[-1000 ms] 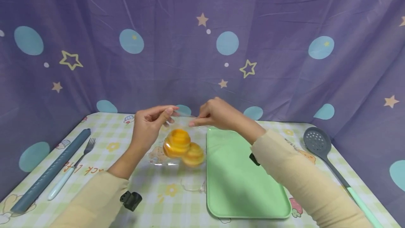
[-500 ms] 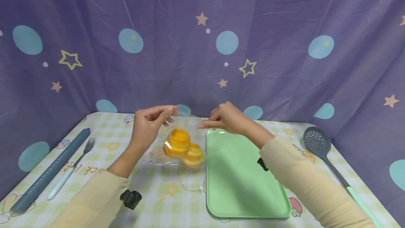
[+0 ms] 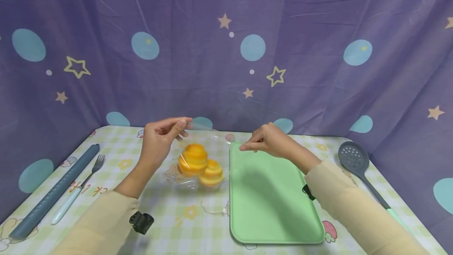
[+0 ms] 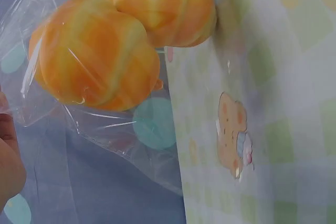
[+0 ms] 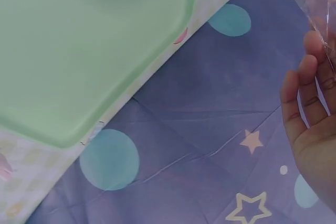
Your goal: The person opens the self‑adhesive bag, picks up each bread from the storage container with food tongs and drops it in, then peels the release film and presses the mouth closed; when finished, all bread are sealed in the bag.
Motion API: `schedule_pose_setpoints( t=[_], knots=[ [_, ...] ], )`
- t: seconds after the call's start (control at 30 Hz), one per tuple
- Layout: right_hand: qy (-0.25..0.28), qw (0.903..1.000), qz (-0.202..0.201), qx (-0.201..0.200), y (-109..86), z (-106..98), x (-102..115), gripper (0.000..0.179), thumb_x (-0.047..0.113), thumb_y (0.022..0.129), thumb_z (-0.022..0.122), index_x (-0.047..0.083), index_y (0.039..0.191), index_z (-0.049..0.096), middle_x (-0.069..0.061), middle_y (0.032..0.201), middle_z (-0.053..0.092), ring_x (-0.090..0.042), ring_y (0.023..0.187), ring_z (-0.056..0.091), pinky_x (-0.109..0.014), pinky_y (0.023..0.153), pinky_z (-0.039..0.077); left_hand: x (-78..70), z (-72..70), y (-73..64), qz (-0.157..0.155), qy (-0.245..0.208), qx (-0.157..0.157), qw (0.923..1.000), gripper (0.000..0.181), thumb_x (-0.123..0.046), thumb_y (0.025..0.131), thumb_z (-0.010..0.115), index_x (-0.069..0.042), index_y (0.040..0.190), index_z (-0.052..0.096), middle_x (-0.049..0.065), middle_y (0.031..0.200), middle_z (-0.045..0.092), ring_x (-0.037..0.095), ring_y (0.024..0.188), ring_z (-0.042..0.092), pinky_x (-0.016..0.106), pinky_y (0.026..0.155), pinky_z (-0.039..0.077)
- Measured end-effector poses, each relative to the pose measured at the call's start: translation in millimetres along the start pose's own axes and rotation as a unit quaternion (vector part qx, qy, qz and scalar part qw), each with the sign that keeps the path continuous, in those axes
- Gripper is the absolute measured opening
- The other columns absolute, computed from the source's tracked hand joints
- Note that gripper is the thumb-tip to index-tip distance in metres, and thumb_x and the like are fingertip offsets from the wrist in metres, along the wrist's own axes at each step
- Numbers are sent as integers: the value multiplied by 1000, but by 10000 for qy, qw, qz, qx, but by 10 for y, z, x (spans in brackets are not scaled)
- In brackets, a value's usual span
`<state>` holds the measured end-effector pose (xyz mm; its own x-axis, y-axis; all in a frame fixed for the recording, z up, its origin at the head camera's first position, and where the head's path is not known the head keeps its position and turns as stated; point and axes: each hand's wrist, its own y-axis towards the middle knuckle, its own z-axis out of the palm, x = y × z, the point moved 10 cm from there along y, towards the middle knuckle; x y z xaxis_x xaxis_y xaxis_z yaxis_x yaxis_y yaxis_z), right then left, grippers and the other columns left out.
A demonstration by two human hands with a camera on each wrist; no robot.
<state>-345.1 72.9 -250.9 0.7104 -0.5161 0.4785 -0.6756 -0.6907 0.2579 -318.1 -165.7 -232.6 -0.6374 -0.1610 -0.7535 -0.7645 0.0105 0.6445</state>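
Note:
Two ridged orange-and-yellow pieces that look like bread rolls, a larger one point(image 3: 192, 159) and a smaller one point(image 3: 211, 173), lie inside a clear plastic bag point(image 4: 113, 148). My left hand point(image 3: 158, 141) pinches the bag's upper left edge between thumb and fingers. My right hand point(image 3: 270, 141) is over the far end of the green tray point(image 3: 269, 223), thumb and finger together. In the right wrist view, clear film runs down to this hand's fingers point(image 5: 310, 90), though the pinch itself is partly out of frame. The rolls hang close together, apart from the tray.
Left lie a long blue-grey bar point(image 3: 54, 194) and a fork point(image 3: 79, 190). A skimmer point(image 3: 354, 158) with a perforated grey head lies at right. A thin clear strip point(image 3: 214, 211) rests on the checked tablecloth point(image 3: 170, 231). A purple curtain point(image 3: 198, 58) closes off the back.
My right hand has moved right and lower, away from the left hand, over the tray. The left hand and the bagged rolls have shifted slightly left.

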Motion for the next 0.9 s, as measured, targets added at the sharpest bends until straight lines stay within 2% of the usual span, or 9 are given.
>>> schedule_pose_setpoints(
  t=[0.1,0.2,0.33,0.4,0.47,0.53,0.67,0.77,0.9],
  knots=[
    [144,9998,164,13,-38,8,-54,17,25,90,79,16,77,83,8,71,72,-9,60,62,-26,53,45,8,14,0,-18,5,53,10000,18,-4,101,63,5,108,77,1,90,78,14,69,70,25,63,57],
    [247,9992,313,-8,-68,9,-109,18,26,90,80,17,74,82,8,69,70,-11,57,55,-25,51,36,12,21,4,-58,-44,63,10000,19,-6,102,62,5,109,76,4,90,78,14,69,69,25,63,58],
    [371,9977,568,-37,-149,15,-225,27,28,92,78,20,66,79,8,67,68,-12,51,44,-25,50,31,44,-1,-6,-154,-97,69,9998,21,-6,103,61,8,110,75,-5,89,78,17,70,69,25,64,57],
    [439,9974,571,-43,-184,26,-265,30,28,93,76,19,65,78,8,68,69,-13,50,44,-26,50,33,71,-20,-14,-231,-139,52,9996,22,-6,103,61,9,111,74,-7,89,77,17,71,69,24,64,57],
    [489,9974,527,-54,-211,39,-288,25,28,94,75,15,73,82,5,75,73,-13,54,53,-27,53,41,99,-44,-19,-304,-227,-8,9993,23,-8,103,60,10,112,73,-7,89,77,15,71,69,24,64,57],
    [538,9971,533,-101,-234,54,-311,19,28,94,75,12,89,84,3,87,76,-12,63,60,-29,57,48,132,-87,-24,-372,-322,-135,9987,24,-9,103,61,10,113,73,-7,89,77,14,71,69,23,64,56],
    [689,9938,823,-304,-293,124,-390,33,31,93,76,13,121,77,4,101,75,-11,86,66,-33,71,55,204,-182,-42,-525,-720,-442,9950,22,-9,103,62,6,111,75,-3,89,78,13,70,68,22,64,56],
    [975,9886,1009,-543,-332,206,-407,36,32,95,75,16,127,73,5,103,73,-12,94,66,-36,79,56,246,-209,-55,-598,-1089,-523,9909,20,-6,103,61,3,109,77,1,89,78,14,69,68,23,64,57],
    [1560,9786,962,-935,-336,292,-347,27,30,99,70,17,122,76,1,116,74,-14,102,68,-38,83,57,262,-214,-60,-605,-1358,-535,9874,19,-5,103,60,2,107,78,2,89,78,12,69,68,22,67,57]
  ],
)
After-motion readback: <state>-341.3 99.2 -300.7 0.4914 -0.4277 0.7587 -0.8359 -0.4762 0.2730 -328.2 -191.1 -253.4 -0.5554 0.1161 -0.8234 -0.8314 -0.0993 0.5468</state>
